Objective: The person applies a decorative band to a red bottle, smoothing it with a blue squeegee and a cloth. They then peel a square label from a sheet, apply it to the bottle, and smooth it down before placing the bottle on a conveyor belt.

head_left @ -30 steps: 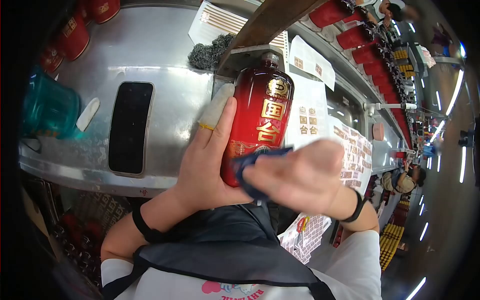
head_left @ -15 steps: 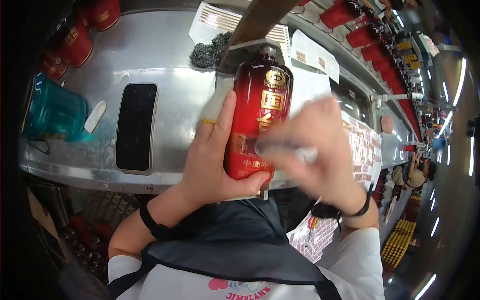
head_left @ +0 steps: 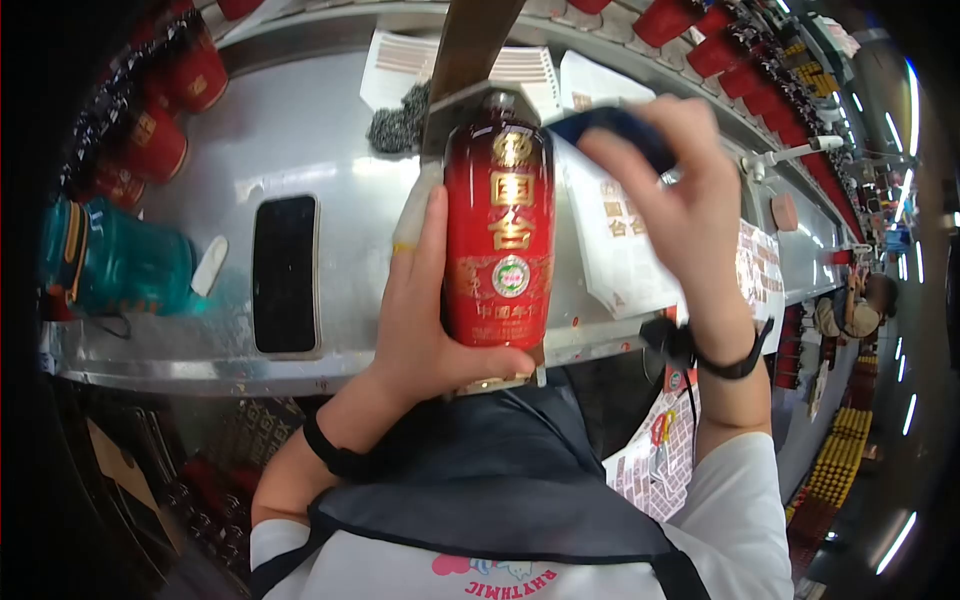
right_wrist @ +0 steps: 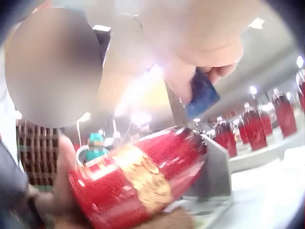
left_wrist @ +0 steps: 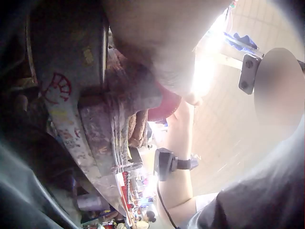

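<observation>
A red glass bottle (head_left: pixel 500 235) with gold characters and a round green-and-white emblem lies tilted back, its neck toward the metal bracket (head_left: pixel 440 125). My left hand (head_left: pixel 410 325) grips it from the left and below, the thumb across its base end. One left finger wears a whitish finger cot (head_left: pixel 415 212) with a yellow band. To the right of the bottle's shoulder, my right hand (head_left: pixel 695 200) holds a dark blue cloth (head_left: pixel 585 125), raised apart from the glass. In the right wrist view the cloth (right_wrist: pixel 202 95) hangs from the fingers above the bottle (right_wrist: pixel 138 179).
A black phone (head_left: pixel 285 275) lies on the metal bench (head_left: pixel 355 215), beside a teal jug (head_left: pixel 135 260) and a white stick-like piece (head_left: pixel 209 266). Dark metal scouring wool (head_left: pixel 400 122) sits near the bracket. Printed decal sheets (head_left: pixel 605 235) lie to the right. Red bottles (head_left: pixel 725 50) line the back.
My right hand has moved the cloth from the bottle's lower front up and to the right, off the glass. The round emblem now shows fully. My left hand keeps its grip.
</observation>
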Available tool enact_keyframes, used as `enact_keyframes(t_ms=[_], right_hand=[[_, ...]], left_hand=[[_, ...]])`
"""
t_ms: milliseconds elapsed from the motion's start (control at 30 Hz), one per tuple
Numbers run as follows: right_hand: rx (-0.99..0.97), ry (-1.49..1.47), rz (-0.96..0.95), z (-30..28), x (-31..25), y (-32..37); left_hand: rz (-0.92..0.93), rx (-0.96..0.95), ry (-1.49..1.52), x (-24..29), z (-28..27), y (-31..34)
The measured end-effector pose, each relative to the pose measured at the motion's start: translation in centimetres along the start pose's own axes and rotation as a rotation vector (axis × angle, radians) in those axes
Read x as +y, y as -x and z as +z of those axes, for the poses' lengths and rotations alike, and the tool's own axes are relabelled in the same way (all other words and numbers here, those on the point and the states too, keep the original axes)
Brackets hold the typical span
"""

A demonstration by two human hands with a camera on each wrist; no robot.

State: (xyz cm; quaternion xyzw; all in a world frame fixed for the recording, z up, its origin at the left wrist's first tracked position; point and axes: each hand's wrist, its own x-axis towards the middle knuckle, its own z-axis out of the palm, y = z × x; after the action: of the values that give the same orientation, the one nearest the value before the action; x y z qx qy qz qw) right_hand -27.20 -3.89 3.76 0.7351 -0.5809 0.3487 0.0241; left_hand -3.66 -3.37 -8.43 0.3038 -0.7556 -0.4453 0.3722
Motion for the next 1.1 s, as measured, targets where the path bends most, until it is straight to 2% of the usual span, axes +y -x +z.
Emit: enact_keyframes(t_ms=[33, 67, 100, 167, 267, 300, 367, 467, 500, 567, 600, 633, 700, 733, 833, 900, 967, 1100], right_hand=[[-0.057, -0.176, -0.028, 0.1, -1.2, 0.6], [-0.203, -0.254, -0.028, 0.1, -2.5, 0.7], [-0.244, -0.304, 0.100, 0.5, -2.2, 0.9], [-0.136, -0.416, 0.409, 0.9, 2.6, -0.1], [0.008, -0.549, 0.537, -0.3, 9.3, -2.8], [-0.001, -0.482, 0.600, 0.0, 11.3, -3.3], [-0.201, -0.728, 0.838, 0.4, 15.0, -4.6], [-0.226, -0.629, 0.967, 3.5, 17.4, -6.2], [-0.232, -0.691, 0.930, 5.4, 20.1, -6.6], [-0.313, -0.494, 1.014, 7.0, 20.4, -8.2], [-0.267, -0.328, 1.024, 9.4, 23.3, -8.6], [-0.268, -0.328, 1.025, 9.9, 23.2, -9.2], [-0.437, 0.006, 0.841, 10.8, 23.3, -10.0], [-0.477, 0.040, 0.766, 11.0, 23.5, -10.2], [-0.596, 0.189, 0.701, 11.9, 23.8, -10.3], [-0.607, 0.142, 0.700, 12.2, 23.7, -10.0], [-0.494, 0.189, 0.672, 12.1, 23.2, -9.5], [-0.520, 0.040, 0.749, 12.2, 23.3, -9.7]], left_hand=[[0.024, 0.005, -0.011, 0.0, -0.1, -0.1], [0.110, 0.010, -0.049, 0.2, -0.1, -0.4], [0.192, 0.013, -0.085, 0.2, -0.1, -0.4], [0.186, -0.018, -0.087, 0.5, 0.1, -0.3], [0.185, -0.041, -0.214, 1.8, -0.3, -0.8], [0.199, -0.039, -0.214, 2.3, -0.6, -1.1], [0.291, -0.081, -0.277, 2.7, -1.5, -1.9], [0.348, -0.048, -0.250, 0.3, -1.4, -2.1], [0.350, -0.046, -0.230, -0.1, -1.5, -2.1], [0.351, -0.024, -0.209, -0.2, -1.7, -2.2], [0.347, -0.026, -0.218, -0.3, -1.9, -2.3], [0.340, -0.028, -0.226, -0.4, -2.0, -2.2], [0.322, -0.022, -0.206, -0.5, -1.8, -2.2], [0.325, -0.016, -0.215, -0.5, -1.7, -2.2], [0.317, -0.012, -0.220, -0.5, -1.6, -2.2], [0.295, -0.017, -0.235, -0.5, -1.5, -2.0], [0.286, -0.018, -0.231, -0.5, -1.4, -1.9], [0.288, -0.018, -0.239, -0.4, -1.5, -2.0]])
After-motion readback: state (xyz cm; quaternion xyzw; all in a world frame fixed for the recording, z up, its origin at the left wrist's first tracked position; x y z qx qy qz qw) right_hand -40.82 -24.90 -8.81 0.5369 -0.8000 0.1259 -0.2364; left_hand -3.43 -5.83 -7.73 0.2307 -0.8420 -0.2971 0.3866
